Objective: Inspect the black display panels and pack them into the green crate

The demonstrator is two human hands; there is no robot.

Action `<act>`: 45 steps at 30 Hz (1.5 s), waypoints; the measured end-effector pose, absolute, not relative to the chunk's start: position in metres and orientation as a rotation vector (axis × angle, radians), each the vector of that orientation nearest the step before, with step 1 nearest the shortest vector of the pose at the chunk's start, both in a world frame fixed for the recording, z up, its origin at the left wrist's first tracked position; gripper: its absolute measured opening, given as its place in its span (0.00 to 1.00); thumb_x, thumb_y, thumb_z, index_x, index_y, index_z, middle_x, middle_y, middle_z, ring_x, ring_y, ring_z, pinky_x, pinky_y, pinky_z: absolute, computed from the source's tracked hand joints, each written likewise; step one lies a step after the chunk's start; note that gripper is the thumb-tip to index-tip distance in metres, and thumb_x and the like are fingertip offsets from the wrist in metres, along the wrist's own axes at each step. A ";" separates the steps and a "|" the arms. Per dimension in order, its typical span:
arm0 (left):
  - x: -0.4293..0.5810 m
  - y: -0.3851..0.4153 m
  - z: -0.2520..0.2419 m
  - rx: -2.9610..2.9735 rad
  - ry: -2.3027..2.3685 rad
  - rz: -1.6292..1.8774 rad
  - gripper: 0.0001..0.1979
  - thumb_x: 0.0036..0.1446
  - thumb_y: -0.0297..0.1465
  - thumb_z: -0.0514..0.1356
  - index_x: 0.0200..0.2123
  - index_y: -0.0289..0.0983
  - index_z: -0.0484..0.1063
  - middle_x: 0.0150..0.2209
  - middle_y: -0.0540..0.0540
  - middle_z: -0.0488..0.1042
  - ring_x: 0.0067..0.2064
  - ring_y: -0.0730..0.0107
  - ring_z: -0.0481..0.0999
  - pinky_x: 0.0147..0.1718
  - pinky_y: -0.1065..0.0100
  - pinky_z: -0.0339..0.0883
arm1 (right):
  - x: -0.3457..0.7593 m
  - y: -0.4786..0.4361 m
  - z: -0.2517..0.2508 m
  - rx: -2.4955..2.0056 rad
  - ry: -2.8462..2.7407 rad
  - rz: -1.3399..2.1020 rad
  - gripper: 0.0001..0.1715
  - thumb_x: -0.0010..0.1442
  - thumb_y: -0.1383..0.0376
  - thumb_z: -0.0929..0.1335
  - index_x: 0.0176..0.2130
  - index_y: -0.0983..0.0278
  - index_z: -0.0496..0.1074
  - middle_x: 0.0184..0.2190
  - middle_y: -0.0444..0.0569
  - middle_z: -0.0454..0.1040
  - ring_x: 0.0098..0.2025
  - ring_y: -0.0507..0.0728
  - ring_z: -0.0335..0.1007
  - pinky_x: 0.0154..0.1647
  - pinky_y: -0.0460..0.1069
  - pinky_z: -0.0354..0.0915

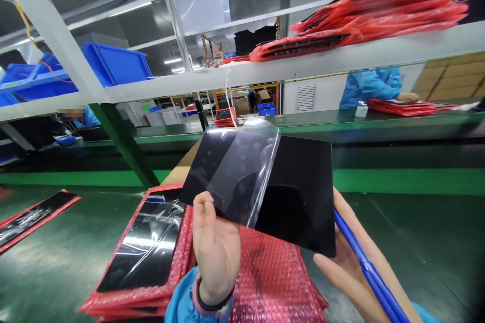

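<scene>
A flat black glassy panel [303, 176] is held up tilted in front of me. Over its left half lies a clear plastic film [242, 176], bent back with its curled right edge standing off the surface. My left hand [217, 247] is closed at the lower left edge, fingertips against the film and panel; which of the two it pinches is partly hidden. My right hand [352, 252] grips the panel's right edge, thumb at the lower corner. A slim blue tool [366, 262], looking like tweezers, lies along that same hand.
Below left, a black panel [144, 242] rests on stacked red bubble-wrap sleeves [265, 277]. Another panel [38, 214] is at far left. An overhead shelf [212, 75] carries red-wrapped panels [379, 15] and blue bins [117, 63]. A co-worker in blue [371, 86] sits across the bench.
</scene>
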State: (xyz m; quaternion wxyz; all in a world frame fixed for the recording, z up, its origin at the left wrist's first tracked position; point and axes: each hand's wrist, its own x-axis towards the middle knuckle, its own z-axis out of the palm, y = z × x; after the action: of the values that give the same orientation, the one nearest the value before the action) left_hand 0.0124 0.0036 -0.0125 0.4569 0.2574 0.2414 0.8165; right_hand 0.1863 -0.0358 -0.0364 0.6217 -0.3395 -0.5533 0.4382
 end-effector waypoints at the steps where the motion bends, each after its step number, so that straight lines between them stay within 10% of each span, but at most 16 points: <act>1: 0.012 0.006 -0.012 0.618 0.596 2.018 0.05 0.57 0.33 0.60 0.37 0.41 0.71 0.36 0.51 0.72 0.40 0.74 0.73 0.40 0.72 0.70 | 0.187 -0.036 -0.037 -0.751 -1.255 1.054 0.43 0.60 0.68 0.67 0.65 0.45 0.46 0.69 0.39 0.44 0.67 0.58 0.44 0.63 0.52 0.56; 16: 0.034 -0.014 -0.037 0.898 0.501 2.064 0.01 0.61 0.33 0.56 0.35 0.44 0.66 0.30 0.52 0.69 0.29 0.73 0.72 0.27 0.72 0.67 | 0.178 -0.014 -0.036 -1.099 -1.230 0.906 0.61 0.46 0.59 0.76 0.67 0.55 0.41 0.68 0.50 0.46 0.66 0.65 0.48 0.65 0.59 0.51; 21: 0.020 -0.002 -0.022 0.832 0.543 2.088 0.01 0.60 0.32 0.57 0.36 0.43 0.67 0.31 0.52 0.69 0.31 0.74 0.72 0.33 0.70 0.70 | 0.177 -0.018 -0.037 -0.953 -1.239 0.949 0.49 0.55 0.63 0.72 0.66 0.50 0.44 0.68 0.45 0.47 0.68 0.60 0.45 0.65 0.55 0.51; 26: 0.000 0.018 -0.004 0.711 0.581 2.011 0.02 0.59 0.32 0.57 0.36 0.41 0.68 0.39 0.49 0.73 0.40 0.70 0.74 0.39 0.68 0.69 | 0.181 -0.028 -0.036 -0.698 -1.150 1.308 0.44 0.57 0.66 0.71 0.64 0.44 0.47 0.59 0.49 0.65 0.54 0.58 0.70 0.56 0.56 0.64; 32: -0.007 0.029 -0.008 0.675 0.590 1.964 0.03 0.56 0.32 0.58 0.34 0.40 0.69 0.35 0.52 0.73 0.38 0.71 0.73 0.39 0.69 0.67 | 0.184 -0.029 -0.034 -0.625 -1.094 1.341 0.34 0.56 0.66 0.71 0.58 0.47 0.59 0.45 0.45 0.73 0.46 0.55 0.73 0.54 0.54 0.64; 41: -0.023 0.052 -0.018 0.824 0.847 2.175 0.03 0.50 0.29 0.58 0.26 0.36 0.70 0.29 0.52 0.68 0.36 0.72 0.68 0.39 0.72 0.61 | 0.199 -0.033 -0.023 -0.988 -1.330 1.051 0.14 0.55 0.56 0.70 0.41 0.57 0.77 0.18 0.43 0.70 0.25 0.57 0.69 0.26 0.49 0.67; 45: -0.038 0.063 -0.032 0.935 0.815 2.157 0.05 0.52 0.26 0.56 0.25 0.36 0.69 0.28 0.53 0.66 0.32 0.75 0.66 0.34 0.72 0.60 | 0.206 -0.038 -0.025 -1.077 -1.368 0.969 0.11 0.54 0.54 0.70 0.32 0.58 0.79 0.17 0.45 0.70 0.27 0.60 0.71 0.31 0.52 0.68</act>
State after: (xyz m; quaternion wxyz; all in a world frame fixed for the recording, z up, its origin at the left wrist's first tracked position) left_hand -0.0376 0.0633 -0.0315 0.3208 0.3557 0.3102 0.8212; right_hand 0.2056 -0.0382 -0.0246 0.5435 -0.4538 -0.5764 0.4081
